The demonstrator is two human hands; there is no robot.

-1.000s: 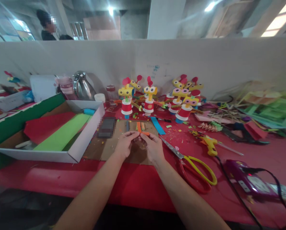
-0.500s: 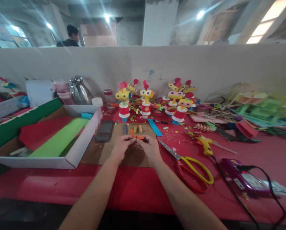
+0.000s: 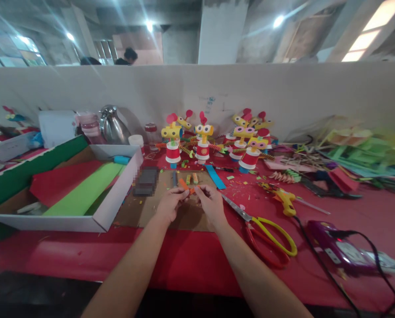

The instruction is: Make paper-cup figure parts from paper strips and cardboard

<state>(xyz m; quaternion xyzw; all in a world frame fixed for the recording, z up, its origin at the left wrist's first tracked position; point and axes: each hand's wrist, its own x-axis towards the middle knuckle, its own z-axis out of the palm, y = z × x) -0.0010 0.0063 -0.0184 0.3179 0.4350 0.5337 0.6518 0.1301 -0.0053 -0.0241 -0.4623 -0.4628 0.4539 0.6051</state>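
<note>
An orange paper strip (image 3: 183, 183) is pinched between my two hands above a brown cardboard sheet (image 3: 134, 213). My left hand (image 3: 171, 204) grips it with thumb and fingertips, and one end sticks up past them. Close beside it, my right hand (image 3: 211, 204) has its thumb and finger closed on the strip's other part, which is mostly hidden. Just beyond the fingers lie a green-yellow folded paper piece (image 3: 188, 179) and an orange-yellow folded paper piece (image 3: 195, 178). A dark narrow stick (image 3: 174, 179) rests to their left, and a blue paper strip (image 3: 216, 177) to their right.
Large scissors (image 3: 272, 229) lie right of my hands, near a yellow glue gun (image 3: 286, 203) with its cord and a purple box (image 3: 339, 247). A white box (image 3: 99, 216) with coloured paper stands left. Several paper-cup figures (image 3: 203, 150) line the back by the wall (image 3: 134, 88).
My right hand's fingers have shifted along the orange strip and curled more, so less of its right end shows. The view has moved slightly. People behind the wall have changed position.
</note>
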